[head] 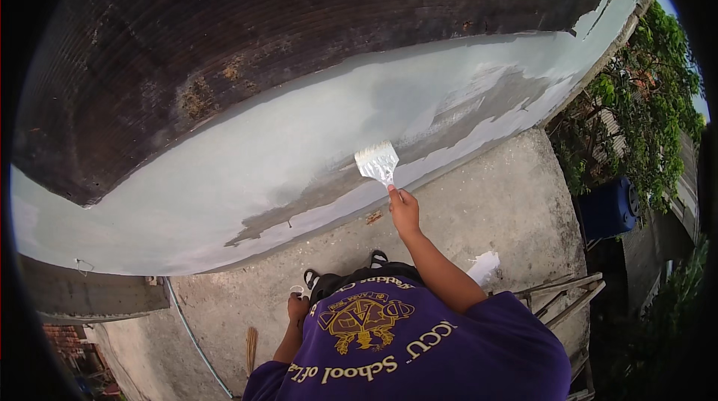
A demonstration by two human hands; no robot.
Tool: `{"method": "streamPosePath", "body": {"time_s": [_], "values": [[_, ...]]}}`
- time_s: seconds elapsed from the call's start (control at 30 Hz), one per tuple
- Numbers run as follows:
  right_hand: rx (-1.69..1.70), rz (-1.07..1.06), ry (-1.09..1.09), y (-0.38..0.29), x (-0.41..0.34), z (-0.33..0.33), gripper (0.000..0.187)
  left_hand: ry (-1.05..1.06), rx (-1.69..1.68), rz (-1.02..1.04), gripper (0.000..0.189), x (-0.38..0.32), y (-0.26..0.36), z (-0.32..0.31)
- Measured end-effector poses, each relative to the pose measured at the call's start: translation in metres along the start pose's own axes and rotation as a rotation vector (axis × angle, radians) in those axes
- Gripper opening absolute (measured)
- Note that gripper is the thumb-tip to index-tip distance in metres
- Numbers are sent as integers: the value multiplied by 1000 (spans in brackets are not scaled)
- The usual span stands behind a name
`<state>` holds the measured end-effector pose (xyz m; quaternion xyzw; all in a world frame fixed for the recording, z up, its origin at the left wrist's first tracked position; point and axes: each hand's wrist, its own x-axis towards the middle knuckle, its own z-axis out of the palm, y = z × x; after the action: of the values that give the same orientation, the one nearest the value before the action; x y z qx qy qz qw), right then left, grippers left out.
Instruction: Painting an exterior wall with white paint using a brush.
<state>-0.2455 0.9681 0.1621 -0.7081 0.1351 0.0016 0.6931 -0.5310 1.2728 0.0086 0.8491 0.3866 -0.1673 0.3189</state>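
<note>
My right hand [404,211] grips the handle of a wide flat paintbrush [379,164], its body coated in white paint. The bristles lie against the low wall [331,137], at the upper edge of a bare grey cement strip [314,193]. Pale, whitish-green paint covers the wall above that strip, and a lilac-white band runs below it. Down at my side, my left hand [298,308] has its fingers curled. A thin white curved thing [296,289] shows at its fingertips; whether the hand holds it is unclear.
Dark corrugated sheeting [314,19] hangs over the wall. On the concrete floor [477,199] are a white paint patch [484,267], a stick broom [251,347], a blue hose [193,333] and a wooden frame [561,294]. Beyond the floor's right edge stands a blue drum [608,207].
</note>
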Motion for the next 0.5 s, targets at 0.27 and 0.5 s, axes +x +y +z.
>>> {"method": "streamPosePath", "body": {"time_s": [0.27,0.5], "values": [[-243,172,46,44,-7,-8,43,16,-16,-15,38,-8,10,-3],[155,110,-19,-30,-22,2,38,22,-8,-27,38,-8,2,-1]]}}
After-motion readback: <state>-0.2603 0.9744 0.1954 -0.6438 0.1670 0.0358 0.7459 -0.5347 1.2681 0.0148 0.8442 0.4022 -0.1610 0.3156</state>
